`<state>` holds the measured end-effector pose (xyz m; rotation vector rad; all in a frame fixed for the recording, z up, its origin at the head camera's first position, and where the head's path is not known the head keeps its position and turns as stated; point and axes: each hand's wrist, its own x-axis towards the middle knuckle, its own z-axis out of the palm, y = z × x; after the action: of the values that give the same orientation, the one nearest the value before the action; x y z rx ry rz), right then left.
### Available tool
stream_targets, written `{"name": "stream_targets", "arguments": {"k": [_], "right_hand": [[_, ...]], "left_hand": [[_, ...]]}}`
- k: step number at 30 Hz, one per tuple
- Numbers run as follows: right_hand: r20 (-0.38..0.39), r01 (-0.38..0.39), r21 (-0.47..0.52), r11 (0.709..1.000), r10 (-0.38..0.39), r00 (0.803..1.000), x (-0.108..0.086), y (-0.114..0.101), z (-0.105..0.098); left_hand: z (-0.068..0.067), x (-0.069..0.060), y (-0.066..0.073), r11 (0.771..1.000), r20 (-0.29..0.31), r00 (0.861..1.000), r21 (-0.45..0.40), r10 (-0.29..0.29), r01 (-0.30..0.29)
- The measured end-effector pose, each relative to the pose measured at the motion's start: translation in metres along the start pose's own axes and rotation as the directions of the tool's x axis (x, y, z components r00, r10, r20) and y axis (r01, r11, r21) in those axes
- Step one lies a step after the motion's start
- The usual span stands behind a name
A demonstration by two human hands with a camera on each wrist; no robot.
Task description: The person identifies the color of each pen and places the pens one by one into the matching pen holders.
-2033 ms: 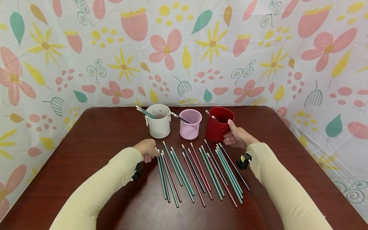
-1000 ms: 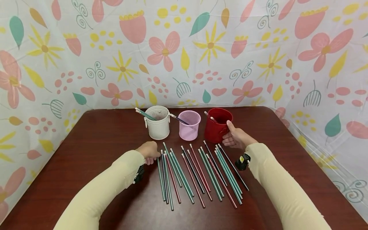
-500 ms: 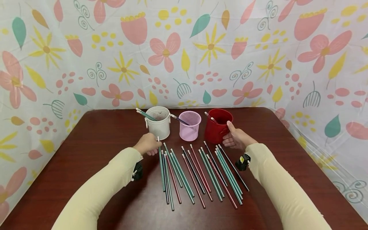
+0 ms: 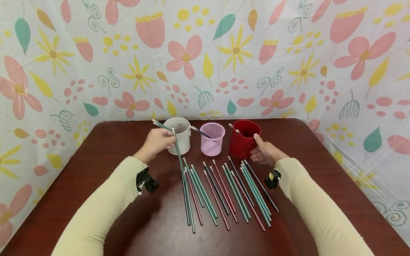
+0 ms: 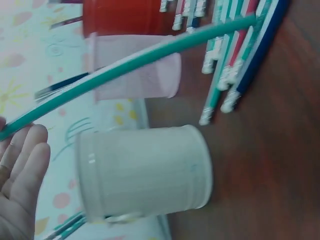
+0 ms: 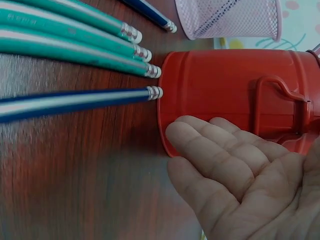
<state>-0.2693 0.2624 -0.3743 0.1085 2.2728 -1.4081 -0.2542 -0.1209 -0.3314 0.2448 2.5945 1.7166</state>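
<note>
My left hand (image 4: 158, 140) pinches a green pencil (image 5: 140, 60) near its eraser end, in front of the white bucket (image 4: 183, 143). The pencil hangs tilted, its far end over the row of pencils on the table. My right hand (image 4: 267, 152) rests against the side of the red bucket (image 4: 238, 148), thumb at its rim. In the right wrist view its fingers lie fairly straight beside the bucket's handle (image 6: 258, 102). Between the buckets stands a pink mesh cup (image 4: 211, 146). Green, red and dark pencils lie in a row, erasers pointing away from me.
Green pencils (image 4: 161, 124) lean out of the white bucket. A dark pencil (image 4: 201, 132) leans in the pink cup, and pencil ends (image 4: 235, 128) show at the red bucket's rim. Behind the brown table (image 4: 105, 160) hangs a flowered cloth (image 4: 205, 46).
My left hand has picked up a green pencil from the row's left end and raised it toward the white bucket. The right hand stays at the red bucket.
</note>
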Motion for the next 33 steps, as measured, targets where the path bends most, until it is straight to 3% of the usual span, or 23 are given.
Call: {"name": "stream_targets", "arguments": {"k": [4, 9, 15, 19, 24, 33], "right_hand": [[0.010, 0.001, -0.039, 0.999, -0.001, 1.000, -0.001, -0.002, 0.000], [0.004, -0.011, -0.044, 0.999, 0.011, 1.000, 0.001, -0.005, 0.003], [-0.022, -0.023, -0.046, 0.999, 0.022, 1.000, 0.000, -0.006, 0.003], [-0.018, -0.020, -0.052, 0.998, 0.019, 1.000, -0.001, -0.006, 0.002], [-0.018, -0.013, -0.060, 0.998, 0.012, 1.000, -0.002, -0.007, 0.001], [-0.009, -0.012, -0.057, 0.998, 0.011, 1.000, -0.001, -0.004, 0.000]], "left_hand": [[-0.015, -0.004, 0.011, 0.999, -0.008, 0.999, 0.015, 0.047, -0.047], [-0.037, -0.011, 0.030, 0.992, -0.075, 0.990, 0.068, 0.116, -0.111], [-0.060, -0.018, 0.055, 0.970, -0.158, 0.962, -0.065, 0.224, -0.236], [-0.071, -0.020, 0.064, 0.963, -0.229, 0.947, -0.092, 0.226, -0.252], [-0.076, -0.015, 0.065, 0.970, -0.304, 0.933, -0.085, 0.194, -0.229], [-0.064, 0.007, 0.051, 0.979, -0.350, 0.929, -0.110, 0.123, -0.171]]}}
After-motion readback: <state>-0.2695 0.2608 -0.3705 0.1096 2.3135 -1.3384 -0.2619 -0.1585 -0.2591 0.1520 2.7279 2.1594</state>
